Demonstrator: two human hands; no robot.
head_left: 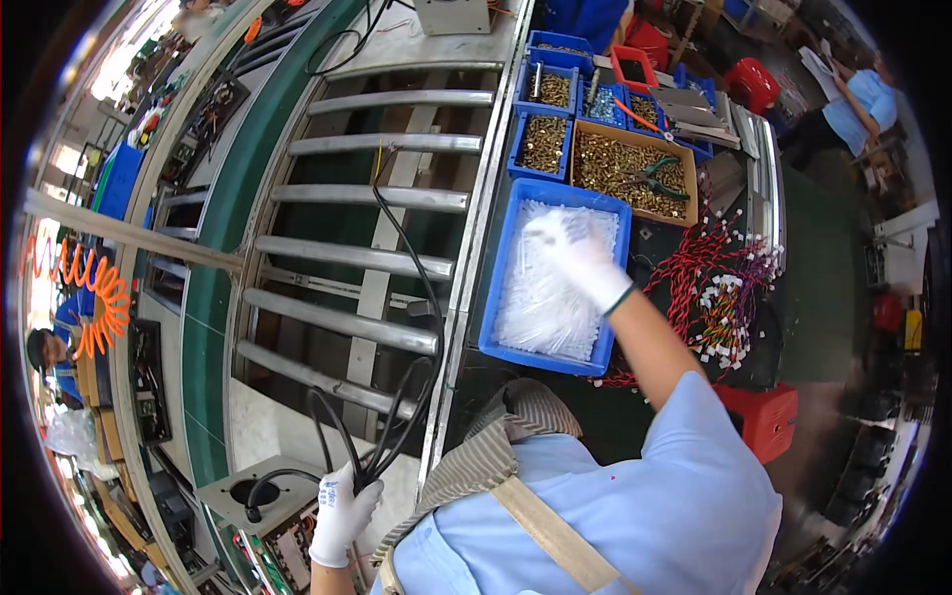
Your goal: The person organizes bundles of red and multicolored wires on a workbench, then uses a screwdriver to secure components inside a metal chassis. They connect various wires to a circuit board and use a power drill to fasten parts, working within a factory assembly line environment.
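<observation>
My left hand, in a white glove, is closed around a looped black cable. The loops rise above the fist, and one length runs up over the metal rollers. One end hangs by a grey metal box with a round black opening. My right hand, also gloved in white, is over a blue bin. It touches or hovers just above a heap of thin white plastic strips that look like cable ties. Motion smears its fingers, so their grip is unclear.
Beyond the bin stand a cardboard box of brass-coloured fittings with green-handled pliers, and several small blue bins of hardware. Red-and-black wire bundles with white connectors lie at right. A red stool is near; another person stands far right.
</observation>
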